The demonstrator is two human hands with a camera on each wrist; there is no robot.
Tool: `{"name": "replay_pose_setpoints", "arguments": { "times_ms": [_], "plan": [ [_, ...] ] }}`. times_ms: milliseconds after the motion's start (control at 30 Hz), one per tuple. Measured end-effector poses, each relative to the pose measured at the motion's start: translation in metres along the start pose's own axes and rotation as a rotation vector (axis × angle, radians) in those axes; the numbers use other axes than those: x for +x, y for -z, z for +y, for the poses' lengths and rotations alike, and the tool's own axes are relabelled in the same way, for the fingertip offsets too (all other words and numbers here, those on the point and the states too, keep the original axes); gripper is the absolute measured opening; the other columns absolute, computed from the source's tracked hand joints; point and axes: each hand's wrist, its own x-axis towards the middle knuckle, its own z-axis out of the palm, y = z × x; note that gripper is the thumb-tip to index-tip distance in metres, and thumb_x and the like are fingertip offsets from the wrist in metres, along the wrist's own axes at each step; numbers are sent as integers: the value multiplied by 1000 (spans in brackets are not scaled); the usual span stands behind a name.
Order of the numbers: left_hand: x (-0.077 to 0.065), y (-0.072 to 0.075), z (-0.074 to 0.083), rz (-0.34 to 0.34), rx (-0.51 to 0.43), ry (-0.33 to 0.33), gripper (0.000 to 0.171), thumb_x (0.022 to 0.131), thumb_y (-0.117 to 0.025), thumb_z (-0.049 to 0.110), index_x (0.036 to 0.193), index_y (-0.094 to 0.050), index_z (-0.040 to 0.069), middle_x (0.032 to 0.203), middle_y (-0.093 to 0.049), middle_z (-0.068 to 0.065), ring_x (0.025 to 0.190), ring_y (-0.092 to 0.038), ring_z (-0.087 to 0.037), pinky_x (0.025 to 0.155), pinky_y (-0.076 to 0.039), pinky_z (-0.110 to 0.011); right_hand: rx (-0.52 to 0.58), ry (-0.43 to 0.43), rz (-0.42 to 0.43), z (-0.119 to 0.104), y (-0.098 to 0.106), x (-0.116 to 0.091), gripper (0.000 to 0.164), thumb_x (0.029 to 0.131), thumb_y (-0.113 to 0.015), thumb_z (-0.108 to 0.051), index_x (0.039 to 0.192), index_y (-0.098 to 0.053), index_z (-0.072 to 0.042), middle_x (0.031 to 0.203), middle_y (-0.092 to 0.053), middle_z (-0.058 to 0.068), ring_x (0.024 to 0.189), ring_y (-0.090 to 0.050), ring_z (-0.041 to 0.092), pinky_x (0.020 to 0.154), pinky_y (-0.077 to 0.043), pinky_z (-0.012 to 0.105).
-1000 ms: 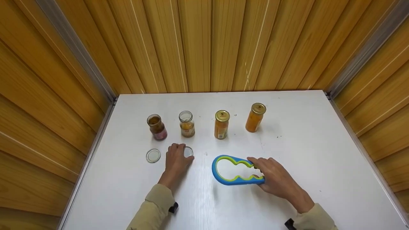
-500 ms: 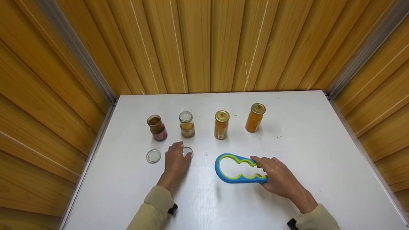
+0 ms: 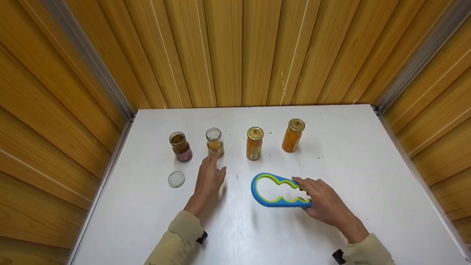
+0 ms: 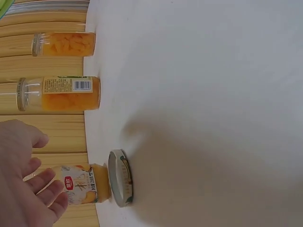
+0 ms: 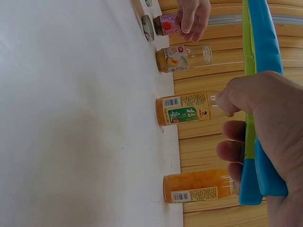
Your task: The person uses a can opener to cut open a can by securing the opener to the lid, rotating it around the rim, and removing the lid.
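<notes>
My left hand (image 3: 208, 181) hovers with fingers extended above a lid (image 4: 124, 178), which it mostly hides in the head view. That lid lies on the table before an uncapped peach jar (image 3: 214, 142); the left wrist view shows a gap between hand and lid. My right hand (image 3: 325, 203) grips the handles of a blue and green jar opener (image 3: 255, 189), held above the table with nothing inside its loop. An uncapped dark jar (image 3: 181, 148) with a pink label stands at the left, and another lid (image 3: 176, 179) lies before it.
Two capped jars of orange fruit stand farther right: one jar (image 3: 254, 145) near the middle, the other jar (image 3: 293, 137) toward the back right. Wood-look panels (image 3: 235, 55) enclose the white table (image 3: 368, 154) at the back and both sides.
My left hand has moved off the lid, forward and up toward the peach jar. My right hand has drifted slightly right and forward with the jar opener. The jars stay put.
</notes>
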Motion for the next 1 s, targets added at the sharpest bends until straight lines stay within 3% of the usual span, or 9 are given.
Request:
{"name": "replay_pose_setpoints", "arguments": {
  "times_ms": [167, 367, 467, 633, 1000],
  "plan": [
    [9, -4, 12, 1, -44, -36, 51, 95, -75, 12, 141, -57, 3, 136, -59, -18, 128, -56, -36, 107, -47, -48, -11, -15, 17, 3, 1, -1, 90, 64, -99, -16, 144, -57, -13, 106, -71, 0, 86, -58, 8, 74, -53, 30],
    [21, -11, 29, -93, -126, 66, 56, 98, -73, 18, 149, -50, 9, 146, -54, -12, 135, -53, -29, 111, -45, -45, -28, -34, 32, 8, 3, -4, 90, 63, -100, -16, 143, -58, -11, 107, -71, 1, 84, -56, 10, 72, -52, 28],
    [26, -14, 36, -123, -161, 79, 60, 99, -71, 22, 153, -45, 11, 148, -52, -11, 135, -53, -28, 111, -45, -45, -36, -42, 42, 11, 5, -5, 90, 62, -101, -16, 141, -59, -10, 105, -70, 0, 83, -56, 9, 70, -52, 28],
    [38, -21, 41, -143, -202, 42, 63, 100, -71, 24, 154, -42, 10, 150, -49, -12, 136, -50, -28, 112, -44, -45, -39, -46, 61, 14, 8, -6, 90, 60, -101, -14, 141, -59, -10, 100, -69, -1, 81, -55, 9, 69, -51, 28],
    [64, -40, 47, -252, -331, 116, 72, 100, -70, 26, 160, -32, 12, 158, -43, -10, 143, -44, -26, 116, -40, -44, -37, -94, 61, 22, 13, -11, 90, 62, -100, -14, 142, -59, -9, 101, -68, 0, 82, -56, 13, 70, -51, 31]
  ]
}}
